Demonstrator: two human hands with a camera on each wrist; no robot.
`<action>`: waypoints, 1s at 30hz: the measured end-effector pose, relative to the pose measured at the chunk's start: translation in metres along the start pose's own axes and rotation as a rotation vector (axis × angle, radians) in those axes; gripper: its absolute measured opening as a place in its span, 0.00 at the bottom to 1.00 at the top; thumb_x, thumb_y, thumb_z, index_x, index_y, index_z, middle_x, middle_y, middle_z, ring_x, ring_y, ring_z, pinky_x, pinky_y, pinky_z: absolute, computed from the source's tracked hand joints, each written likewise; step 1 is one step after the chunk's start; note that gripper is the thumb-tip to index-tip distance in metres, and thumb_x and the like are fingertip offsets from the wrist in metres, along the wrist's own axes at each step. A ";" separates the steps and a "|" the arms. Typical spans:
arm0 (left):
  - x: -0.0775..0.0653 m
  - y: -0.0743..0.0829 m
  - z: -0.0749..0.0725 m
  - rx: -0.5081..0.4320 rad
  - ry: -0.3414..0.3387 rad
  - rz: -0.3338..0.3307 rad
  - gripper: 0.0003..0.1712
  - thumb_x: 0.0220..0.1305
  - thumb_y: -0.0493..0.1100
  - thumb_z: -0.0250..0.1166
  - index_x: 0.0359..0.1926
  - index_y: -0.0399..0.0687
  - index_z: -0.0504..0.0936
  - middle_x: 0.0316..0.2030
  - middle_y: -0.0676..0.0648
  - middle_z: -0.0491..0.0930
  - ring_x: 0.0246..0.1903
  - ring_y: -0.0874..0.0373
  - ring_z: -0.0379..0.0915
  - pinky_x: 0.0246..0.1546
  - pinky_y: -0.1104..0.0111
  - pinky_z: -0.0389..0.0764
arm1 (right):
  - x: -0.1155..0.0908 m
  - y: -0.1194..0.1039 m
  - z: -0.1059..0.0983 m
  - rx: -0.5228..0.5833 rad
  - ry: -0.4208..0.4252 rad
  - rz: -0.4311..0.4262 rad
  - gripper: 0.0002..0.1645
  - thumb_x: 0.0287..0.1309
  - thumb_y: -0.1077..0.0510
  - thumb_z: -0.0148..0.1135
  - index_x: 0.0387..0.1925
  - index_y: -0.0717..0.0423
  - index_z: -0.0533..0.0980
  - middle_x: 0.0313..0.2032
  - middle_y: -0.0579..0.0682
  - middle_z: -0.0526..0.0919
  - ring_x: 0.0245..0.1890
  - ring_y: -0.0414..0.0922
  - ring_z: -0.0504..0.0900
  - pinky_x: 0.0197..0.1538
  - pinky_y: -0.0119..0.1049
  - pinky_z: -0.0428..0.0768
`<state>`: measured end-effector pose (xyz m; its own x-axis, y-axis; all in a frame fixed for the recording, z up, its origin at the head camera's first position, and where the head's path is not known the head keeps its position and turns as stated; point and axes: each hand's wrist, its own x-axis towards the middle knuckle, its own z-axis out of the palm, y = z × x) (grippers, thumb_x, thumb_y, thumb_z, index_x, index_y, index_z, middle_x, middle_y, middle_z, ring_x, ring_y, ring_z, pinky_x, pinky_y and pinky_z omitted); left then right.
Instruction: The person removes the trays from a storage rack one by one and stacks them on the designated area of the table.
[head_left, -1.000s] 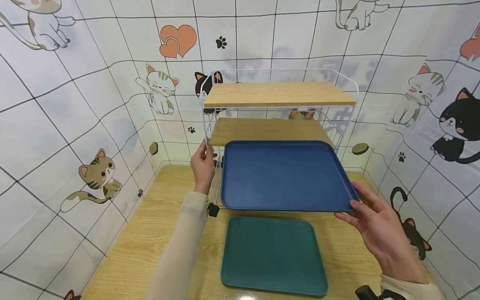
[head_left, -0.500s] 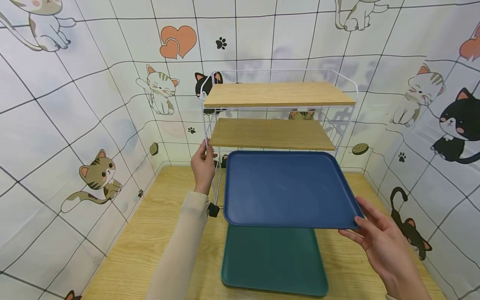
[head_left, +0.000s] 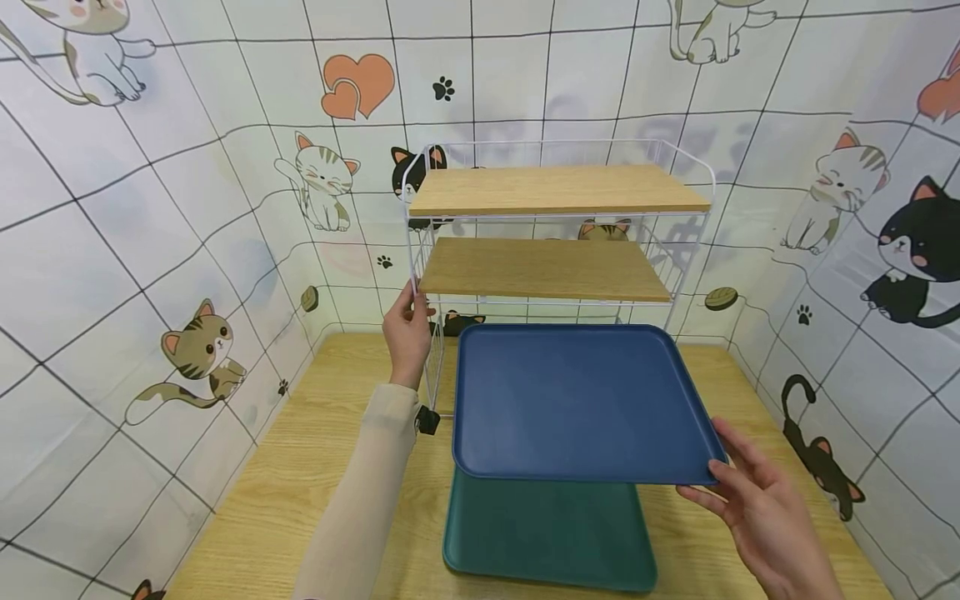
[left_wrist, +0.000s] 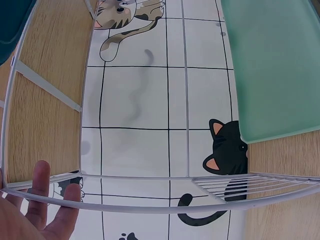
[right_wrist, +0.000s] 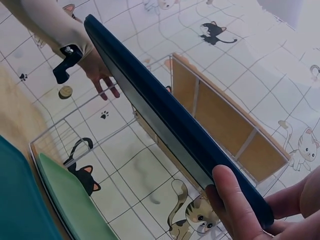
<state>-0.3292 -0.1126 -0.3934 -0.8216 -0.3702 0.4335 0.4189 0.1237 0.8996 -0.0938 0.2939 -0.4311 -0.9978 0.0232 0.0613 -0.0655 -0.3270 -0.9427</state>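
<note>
Amid patterned walls, left hand holds a wire rack, right hand pinches a rectangular blue tray.

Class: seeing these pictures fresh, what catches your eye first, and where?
A dark blue rectangular tray, its near right corner in the right hand, dominates the head view's lower middle. Behind it stands a white wire rack with flat wooden shelves, the left hand gripping its left side. Cartoon cats dot the white, grid-lined wall.
</note>
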 end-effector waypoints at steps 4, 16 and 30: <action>-0.001 -0.001 0.000 0.002 0.003 -0.002 0.23 0.79 0.43 0.56 0.71 0.51 0.74 0.50 0.39 0.85 0.38 0.54 0.84 0.20 0.76 0.69 | -0.003 0.006 0.000 -0.014 0.017 0.044 0.32 0.77 0.70 0.45 0.73 0.39 0.61 0.73 0.46 0.53 0.50 0.41 0.88 0.47 0.42 0.87; 0.000 0.000 0.001 -0.006 -0.001 0.001 0.23 0.79 0.43 0.56 0.71 0.50 0.74 0.50 0.39 0.85 0.39 0.49 0.84 0.18 0.77 0.67 | -0.013 0.031 -0.011 0.030 0.045 0.140 0.32 0.78 0.66 0.47 0.69 0.28 0.65 0.77 0.40 0.54 0.51 0.37 0.86 0.48 0.43 0.87; -0.001 0.001 0.000 0.000 0.002 -0.003 0.23 0.79 0.43 0.56 0.71 0.50 0.75 0.50 0.39 0.85 0.41 0.45 0.84 0.20 0.76 0.68 | -0.025 0.055 -0.015 0.009 0.144 0.265 0.29 0.75 0.65 0.55 0.55 0.20 0.71 0.48 0.16 0.75 0.46 0.38 0.88 0.51 0.45 0.86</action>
<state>-0.3283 -0.1119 -0.3930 -0.8223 -0.3721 0.4304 0.4162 0.1224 0.9010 -0.0726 0.2893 -0.4889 -0.9698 0.0697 -0.2339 0.1962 -0.3477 -0.9169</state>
